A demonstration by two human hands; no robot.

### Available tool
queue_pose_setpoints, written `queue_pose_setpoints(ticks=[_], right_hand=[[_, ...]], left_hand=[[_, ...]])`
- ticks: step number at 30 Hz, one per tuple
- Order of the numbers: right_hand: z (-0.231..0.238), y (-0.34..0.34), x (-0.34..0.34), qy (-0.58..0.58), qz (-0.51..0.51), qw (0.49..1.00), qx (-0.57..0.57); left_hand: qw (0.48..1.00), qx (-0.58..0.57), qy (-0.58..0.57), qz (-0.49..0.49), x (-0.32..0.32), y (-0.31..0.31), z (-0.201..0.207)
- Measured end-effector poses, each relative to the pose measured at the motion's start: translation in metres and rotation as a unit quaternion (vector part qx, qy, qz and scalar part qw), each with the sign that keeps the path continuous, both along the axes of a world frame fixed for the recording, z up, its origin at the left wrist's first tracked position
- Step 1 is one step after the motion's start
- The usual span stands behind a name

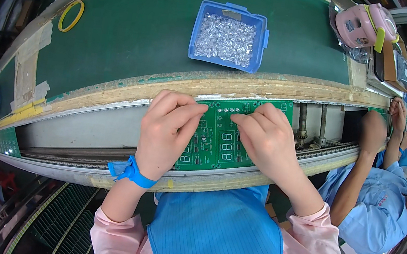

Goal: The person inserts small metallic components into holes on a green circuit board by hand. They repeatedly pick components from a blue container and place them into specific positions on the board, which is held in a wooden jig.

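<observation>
A green circuit board [209, 151] with white printed outlines and digit-shaped markings lies on the rail in front of me. Over its left side is my left hand [169, 122], thumb and fingertips pinched together near the board's far edge; whatever it may hold is too small to make out. My right hand [267, 139] is also closed in a pinch, its fingertips just above the board near a row of small pale parts [229, 110]. What sits between those fingers is hidden. A blue wrist strap [133, 172] circles my left wrist.
Beyond the rail, a blue plastic bin [261, 47] full of small clear parts stands on the green tabletop [141, 16]. A yellow ring [71, 16] lies far left, a pink container [363, 26] far right. Another person's hand [374, 130] works on the line at right.
</observation>
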State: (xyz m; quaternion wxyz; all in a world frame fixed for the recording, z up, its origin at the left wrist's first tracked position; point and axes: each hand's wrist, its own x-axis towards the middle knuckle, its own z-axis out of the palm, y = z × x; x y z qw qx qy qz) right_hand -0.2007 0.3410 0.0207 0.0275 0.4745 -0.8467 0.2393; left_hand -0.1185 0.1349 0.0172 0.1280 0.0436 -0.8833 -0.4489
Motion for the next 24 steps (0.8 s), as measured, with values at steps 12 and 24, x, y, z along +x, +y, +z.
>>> queue_pose_setpoints(ticks=[12, 24], right_hand=[[0.025, -0.012, -0.004, -0.051, -0.004, 0.991, 0.126], [0.010, -0.062, -0.071, 0.132, -0.069, 0.989, 0.017]], left_hand=[[0.967, 0.240, -0.088, 0.021, 0.008, 0.000, -0.005], [0.983, 0.184, -0.013, -0.007, 0.005, 0.001, -0.015]])
